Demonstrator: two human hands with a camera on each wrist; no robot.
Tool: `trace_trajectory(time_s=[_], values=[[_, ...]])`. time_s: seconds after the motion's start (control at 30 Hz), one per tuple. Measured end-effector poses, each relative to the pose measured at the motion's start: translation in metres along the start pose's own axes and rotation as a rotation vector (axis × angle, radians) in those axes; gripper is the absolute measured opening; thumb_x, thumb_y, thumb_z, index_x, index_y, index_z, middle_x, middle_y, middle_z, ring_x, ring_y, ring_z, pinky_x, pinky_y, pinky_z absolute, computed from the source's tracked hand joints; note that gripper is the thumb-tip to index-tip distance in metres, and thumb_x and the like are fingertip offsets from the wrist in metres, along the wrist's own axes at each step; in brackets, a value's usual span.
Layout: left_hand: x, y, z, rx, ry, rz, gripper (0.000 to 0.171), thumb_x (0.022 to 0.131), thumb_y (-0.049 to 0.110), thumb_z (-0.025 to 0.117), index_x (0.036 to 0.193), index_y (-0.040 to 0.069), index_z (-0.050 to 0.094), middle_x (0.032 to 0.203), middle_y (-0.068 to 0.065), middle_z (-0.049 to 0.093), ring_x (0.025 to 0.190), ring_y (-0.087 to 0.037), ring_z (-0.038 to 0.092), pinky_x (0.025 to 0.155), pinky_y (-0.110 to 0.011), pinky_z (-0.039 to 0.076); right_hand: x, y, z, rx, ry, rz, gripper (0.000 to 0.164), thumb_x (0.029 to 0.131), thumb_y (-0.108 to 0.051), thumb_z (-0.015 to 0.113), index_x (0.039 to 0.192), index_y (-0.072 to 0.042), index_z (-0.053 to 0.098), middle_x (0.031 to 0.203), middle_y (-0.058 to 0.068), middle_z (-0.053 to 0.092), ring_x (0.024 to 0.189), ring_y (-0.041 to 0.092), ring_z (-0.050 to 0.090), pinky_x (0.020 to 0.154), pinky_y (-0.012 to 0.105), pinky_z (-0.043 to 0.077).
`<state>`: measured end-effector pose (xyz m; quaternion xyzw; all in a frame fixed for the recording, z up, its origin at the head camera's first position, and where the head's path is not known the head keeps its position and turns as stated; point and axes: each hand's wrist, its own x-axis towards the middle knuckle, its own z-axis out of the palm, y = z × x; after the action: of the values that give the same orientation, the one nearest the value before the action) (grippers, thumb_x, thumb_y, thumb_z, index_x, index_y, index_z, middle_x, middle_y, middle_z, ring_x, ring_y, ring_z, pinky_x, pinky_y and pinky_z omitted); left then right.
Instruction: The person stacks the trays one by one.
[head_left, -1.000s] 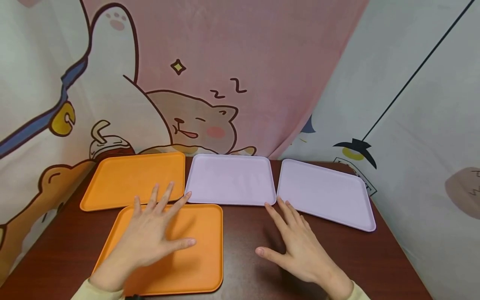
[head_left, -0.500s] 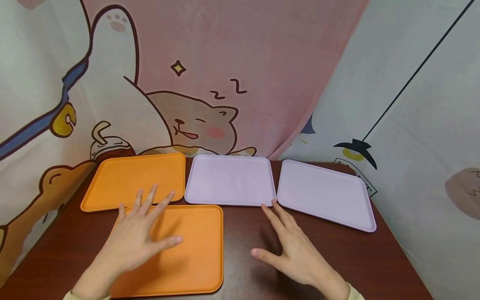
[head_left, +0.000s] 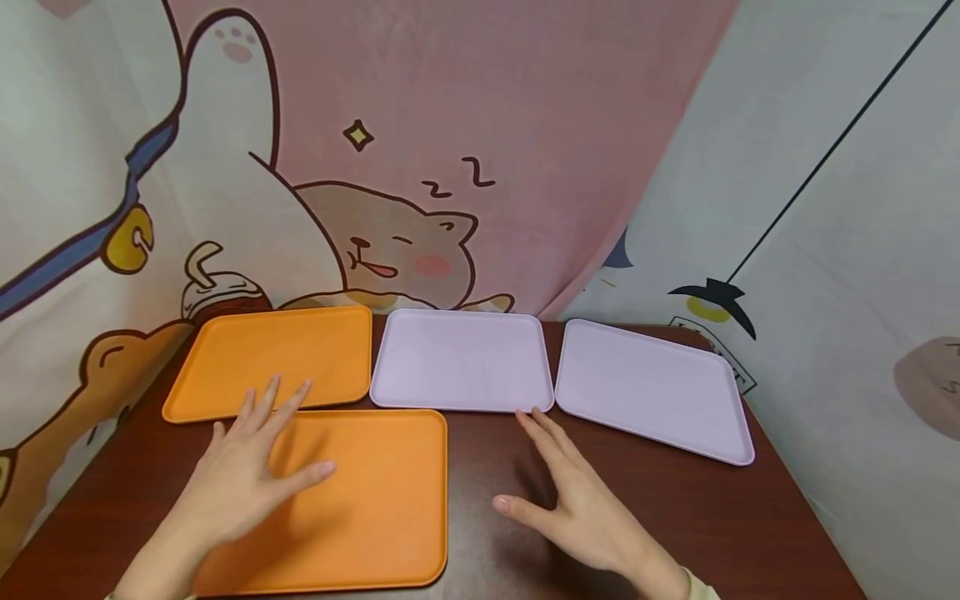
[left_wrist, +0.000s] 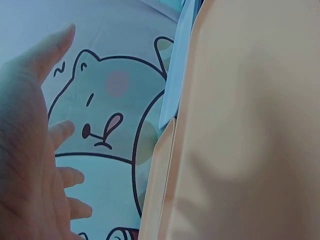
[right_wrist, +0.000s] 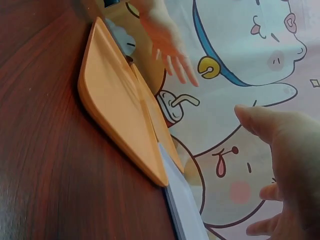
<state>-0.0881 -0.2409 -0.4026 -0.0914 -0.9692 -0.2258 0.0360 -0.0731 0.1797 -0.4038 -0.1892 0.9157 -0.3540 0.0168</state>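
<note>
A dark tabletop (head_left: 476, 492) is carrying four flat, rimmed trays. The front orange tray (head_left: 382, 500) is lying just before the back orange tray (head_left: 330, 350) at the far-left corner; the middle lilac tray (head_left: 461, 362) is lining the far edge, the right lilac tray (head_left: 656, 392) slanting at the far-right corner. Left hand (head_left: 236, 479) fingers are spreading wide above orange, right hand (head_left: 585, 508) fingers stretching nearly straight, both gripping nothing.

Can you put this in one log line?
left hand: spread above near orange tray; right hand: above brown table; both: holding nothing
</note>
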Motion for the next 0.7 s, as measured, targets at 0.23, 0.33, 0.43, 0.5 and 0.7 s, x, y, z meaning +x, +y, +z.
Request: trace_trajectory(time_s=[0.23,0.33,0.43,0.5,0.7], values=[[-0.005,-0.015,-0.001,-0.081,-0.026,-0.083,0.105,0.092,0.065,0.074,0.171,0.038,0.010,0.174,-0.021,0.001,0.152,-0.062,0.006,0.102,-0.092,0.006,0.004,-0.002,0.003,0.107,-0.018,-0.013,0.097,0.088,-0.067,0.077,0.167,-0.039,0.026,0.169,-0.007,0.028,0.150,0.023,0.036,0.114,0.062,0.039],[-0.008,-0.023,-0.002,-0.134,-0.047,-0.109,0.104,0.093,0.061,0.074,0.171,0.038,0.008,0.174,-0.023,-0.001,0.152,-0.062,0.004,0.100,-0.093,0.006,0.007,-0.002,0.007,0.184,-0.042,-0.007,0.095,0.089,-0.061,0.080,0.166,-0.039,0.028,0.167,-0.009,0.031,0.147,0.024,0.041,0.107,0.059,0.047],[-0.010,-0.029,-0.003,-0.180,-0.070,-0.138,0.103,0.095,0.060,0.073,0.171,0.038,0.006,0.174,-0.023,-0.005,0.153,-0.060,0.000,0.097,-0.094,0.011,0.009,-0.001,0.012,0.248,-0.054,-0.016,0.093,0.090,-0.054,0.082,0.165,-0.036,0.031,0.164,-0.006,0.035,0.142,0.031,0.048,0.096,0.056,0.056],[-0.012,-0.032,-0.005,-0.211,-0.083,-0.160,0.103,0.096,0.059,0.072,0.170,0.039,0.004,0.173,-0.023,-0.007,0.153,-0.059,-0.002,0.095,-0.094,0.015,0.011,-0.001,0.015,0.280,-0.056,-0.019,0.091,0.091,-0.050,0.083,0.165,-0.034,0.033,0.163,-0.003,0.039,0.139,0.035,0.051,0.092,0.054,0.058],[-0.016,-0.046,-0.008,-0.323,-0.126,-0.246,0.100,0.098,0.059,0.069,0.168,0.043,0.000,0.173,-0.023,-0.009,0.148,-0.066,0.008,0.098,-0.090,0.021,0.014,-0.005,0.022,0.417,-0.066,0.028,0.088,0.089,-0.039,0.088,0.162,-0.025,0.040,0.163,0.011,0.041,0.136,0.041,0.053,0.088,0.044,0.061]])
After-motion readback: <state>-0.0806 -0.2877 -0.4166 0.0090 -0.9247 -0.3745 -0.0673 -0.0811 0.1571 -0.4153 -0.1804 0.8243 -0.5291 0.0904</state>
